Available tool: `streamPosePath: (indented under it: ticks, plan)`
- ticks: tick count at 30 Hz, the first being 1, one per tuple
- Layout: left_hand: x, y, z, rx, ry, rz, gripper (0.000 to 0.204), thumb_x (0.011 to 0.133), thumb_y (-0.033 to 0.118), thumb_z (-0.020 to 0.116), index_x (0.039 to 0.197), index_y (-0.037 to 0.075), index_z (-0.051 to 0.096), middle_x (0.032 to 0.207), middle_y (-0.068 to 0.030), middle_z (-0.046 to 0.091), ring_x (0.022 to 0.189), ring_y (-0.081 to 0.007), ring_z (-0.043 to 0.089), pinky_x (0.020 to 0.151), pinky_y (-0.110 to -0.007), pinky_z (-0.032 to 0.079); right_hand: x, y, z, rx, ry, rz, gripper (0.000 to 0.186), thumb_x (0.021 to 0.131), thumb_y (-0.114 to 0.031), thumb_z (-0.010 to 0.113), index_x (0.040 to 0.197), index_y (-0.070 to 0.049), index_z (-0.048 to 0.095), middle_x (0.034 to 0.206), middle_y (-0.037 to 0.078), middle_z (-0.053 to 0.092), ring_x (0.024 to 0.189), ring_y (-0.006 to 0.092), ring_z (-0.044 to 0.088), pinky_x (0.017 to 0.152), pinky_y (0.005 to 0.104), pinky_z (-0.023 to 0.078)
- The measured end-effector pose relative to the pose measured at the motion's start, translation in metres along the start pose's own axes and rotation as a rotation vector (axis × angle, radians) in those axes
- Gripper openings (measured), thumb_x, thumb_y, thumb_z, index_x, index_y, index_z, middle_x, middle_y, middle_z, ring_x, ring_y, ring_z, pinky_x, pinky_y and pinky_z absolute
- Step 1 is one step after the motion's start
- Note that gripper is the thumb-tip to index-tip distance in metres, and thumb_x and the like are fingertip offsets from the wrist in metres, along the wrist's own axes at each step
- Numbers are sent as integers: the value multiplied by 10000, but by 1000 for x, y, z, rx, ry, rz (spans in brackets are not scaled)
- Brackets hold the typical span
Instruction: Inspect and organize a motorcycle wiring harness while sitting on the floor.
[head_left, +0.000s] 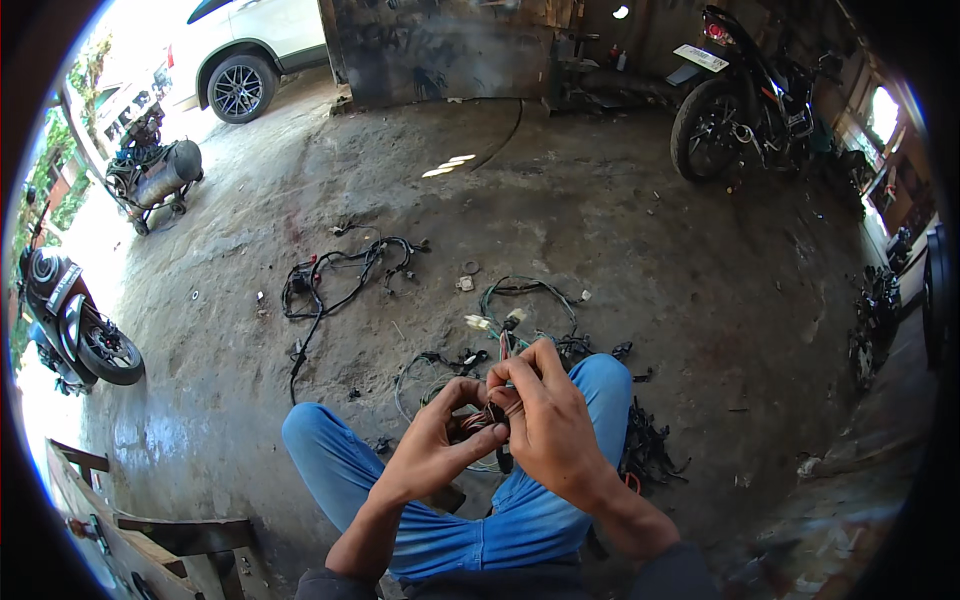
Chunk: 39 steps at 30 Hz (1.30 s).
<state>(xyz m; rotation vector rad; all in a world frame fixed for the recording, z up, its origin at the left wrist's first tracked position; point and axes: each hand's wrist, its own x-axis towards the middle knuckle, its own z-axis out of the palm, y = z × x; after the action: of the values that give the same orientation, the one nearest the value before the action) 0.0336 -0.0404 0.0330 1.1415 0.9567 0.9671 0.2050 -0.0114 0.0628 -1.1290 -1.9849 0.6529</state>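
Between my bent knees in blue jeans, my left hand (pixel 443 440) is closed around a bunched wire harness (pixel 470 425) of brownish and dark strands. My right hand (pixel 545 425) is closed at the upper part of that bunch, its fingers pinching close beside my left fingers; exactly what they grip is partly hidden. Red and light wires rise above my fingers to white and black plastic connectors (pixel 478 323). Just beyond, more loose green and black wiring (pixel 530 285) lies on the concrete floor (pixel 740 330).
A long black harness (pixel 330 290) lies front-left. Dark scraps (pixel 655 450) sit by my right knee. Motorbikes stand at left (pixel 90 330) and back right (pixel 730 120), with a compressor (pixel 160 185), a white car (pixel 260 50), a wooden bench (pixel 180 535) at lower left and dark parts (pixel 875 310) along the right wall.
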Motion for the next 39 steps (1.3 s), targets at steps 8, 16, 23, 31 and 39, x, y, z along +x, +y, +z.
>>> streamPosePath:
  ticks: [8,16,23,31,39]
  plan:
    - [-6,-3,1,60,78,45,361,902,47,556,1249,-54,560,1118,-102,683,1032,-151,637,895,-278,508,2,6,-1,158,43,-35,98,947,-71,679,994,5,637,968,105,540,821,263,646,692,377,520]
    - [-6,2,-3,-153,170,-60,216,956,100,523,1126,-6,603,790,21,541,663,-42,462,597,-221,384,-10,15,-9,251,76,-81,172,915,-78,729,1065,-23,664,1018,79,582,931,191,650,773,321,565]
    - [-5,5,-3,-252,189,-88,150,1019,115,504,1065,3,593,764,27,532,615,-42,436,550,-215,343,-19,14,-6,168,67,-106,285,860,-87,786,1132,-69,703,1073,75,598,967,203,646,795,330,574]
    - [-4,0,-6,-380,156,-100,157,1059,156,505,1060,14,573,776,28,538,602,-29,401,531,-217,312,-17,19,-2,246,39,-134,334,844,-24,780,1163,-118,755,1077,76,610,897,178,665,765,315,586]
    - [-5,0,-2,-324,224,-40,133,1055,141,498,1068,21,554,755,29,511,582,-32,377,522,-213,297,-21,14,-1,167,178,-125,222,796,-55,822,1003,-118,774,1057,57,625,955,204,614,788,331,529]
